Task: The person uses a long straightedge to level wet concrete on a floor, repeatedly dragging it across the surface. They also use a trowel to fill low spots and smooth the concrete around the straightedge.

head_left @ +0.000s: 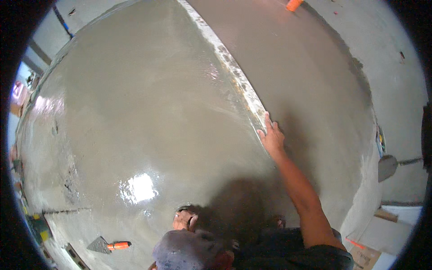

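Observation:
A long, pale straightedge (230,65), stained with cement, lies slantwise across wet grey screed (135,99). My right hand (272,136) is on its near end, thumb on the left side and fingers along the right, the index finger stretched forward. Low in the middle, my left hand (183,220) is closed close to the wet surface, partly covered by a grey cap (186,249). A dark edge shows just beyond its fingers; what it belongs to cannot be made out. A pointing trowel (108,245) with an orange handle lies to the left of that hand.
An orange object (294,5) sits at the far edge of the screed. On the right are a dark rounded object (387,167) and a cardboard box (366,257). Assorted items line the left rim. Light glares off the wet surface near the left hand.

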A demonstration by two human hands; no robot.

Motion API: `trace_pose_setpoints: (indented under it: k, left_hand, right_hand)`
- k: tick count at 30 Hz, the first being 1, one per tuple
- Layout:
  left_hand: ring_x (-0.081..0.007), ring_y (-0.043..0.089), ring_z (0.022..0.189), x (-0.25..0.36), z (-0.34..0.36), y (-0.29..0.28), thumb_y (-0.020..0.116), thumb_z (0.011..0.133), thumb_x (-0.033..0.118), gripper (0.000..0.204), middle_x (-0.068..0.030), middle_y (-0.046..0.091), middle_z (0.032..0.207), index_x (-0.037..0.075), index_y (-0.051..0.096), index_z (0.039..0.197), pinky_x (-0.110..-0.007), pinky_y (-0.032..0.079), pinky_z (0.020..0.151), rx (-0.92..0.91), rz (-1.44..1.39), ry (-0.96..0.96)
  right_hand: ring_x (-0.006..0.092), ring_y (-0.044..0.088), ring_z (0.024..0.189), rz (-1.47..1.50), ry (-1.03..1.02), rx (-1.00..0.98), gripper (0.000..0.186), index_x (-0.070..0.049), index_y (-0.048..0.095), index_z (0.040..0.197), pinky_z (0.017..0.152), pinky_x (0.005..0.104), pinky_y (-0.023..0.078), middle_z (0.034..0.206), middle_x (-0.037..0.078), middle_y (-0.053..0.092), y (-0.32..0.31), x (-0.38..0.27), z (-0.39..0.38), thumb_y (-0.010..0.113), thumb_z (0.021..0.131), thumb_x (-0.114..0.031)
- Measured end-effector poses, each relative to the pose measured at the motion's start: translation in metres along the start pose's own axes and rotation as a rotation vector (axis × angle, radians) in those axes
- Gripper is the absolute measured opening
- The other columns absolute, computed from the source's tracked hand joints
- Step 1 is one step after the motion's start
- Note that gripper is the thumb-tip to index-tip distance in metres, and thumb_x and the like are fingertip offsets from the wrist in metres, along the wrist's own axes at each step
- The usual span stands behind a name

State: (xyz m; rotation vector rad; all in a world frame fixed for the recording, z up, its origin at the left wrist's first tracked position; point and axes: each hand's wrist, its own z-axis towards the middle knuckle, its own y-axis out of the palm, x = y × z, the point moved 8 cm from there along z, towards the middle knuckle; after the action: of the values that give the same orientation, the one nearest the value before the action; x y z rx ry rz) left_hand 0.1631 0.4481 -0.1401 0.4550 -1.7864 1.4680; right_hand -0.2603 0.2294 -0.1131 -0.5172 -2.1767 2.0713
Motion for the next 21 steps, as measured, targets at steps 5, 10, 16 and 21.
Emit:
trace_pose_setpoints:
  k: [5,10,16,21]
  left_hand:
    - [-0.0313,0.056,0.079,0.011,0.001,-0.002,0.07,0.079,0.019,0.01,-0.009,0.063,0.083,0.01,0.065,0.079,-0.042,0.044,0.072,0.038,-0.068,-0.059]
    - [-0.0309,0.056,0.077,0.008,-0.005,0.01,0.069,0.08,0.021,0.011,-0.0078,0.063,0.081,0.011,0.065,0.078,-0.041,0.043,0.072,0.011,-0.025,-0.124]
    - [-0.0315,0.056,0.077,-0.001,-0.004,0.012,0.067,0.082,0.025,0.014,-0.0084,0.063,0.082,0.011,0.065,0.08,-0.042,0.043,0.073,-0.045,-0.069,-0.157]
    - [-0.0306,0.057,0.078,0.023,0.005,-0.001,0.068,0.081,0.023,0.012,-0.0077,0.063,0.081,0.011,0.066,0.079,-0.042,0.043,0.072,0.024,-0.059,-0.214]
  right_hand:
    - [0.0389,0.06,0.093,-0.018,-0.042,0.031,0.083,-0.021,0.016,0.149,0.073,0.0492,0.051,0.111,0.021,0.051,0.002,-0.003,0.008,0.066,0.083,-0.033]
    - [0.0396,0.058,0.096,-0.045,-0.034,-0.012,0.082,-0.02,0.017,0.149,0.077,0.0493,0.05,0.112,0.021,0.051,0.008,-0.001,0.005,0.066,0.083,-0.03]
    - [0.0405,0.057,0.098,0.002,-0.058,0.004,0.081,-0.021,0.019,0.149,0.079,0.0481,0.049,0.112,0.023,0.051,-0.01,-0.006,-0.009,0.066,0.083,-0.029]
    - [0.0408,0.059,0.093,-0.003,-0.08,0.028,0.08,-0.021,0.019,0.149,0.075,0.0484,0.05,0.111,0.023,0.051,-0.006,-0.009,-0.003,0.066,0.084,-0.029]
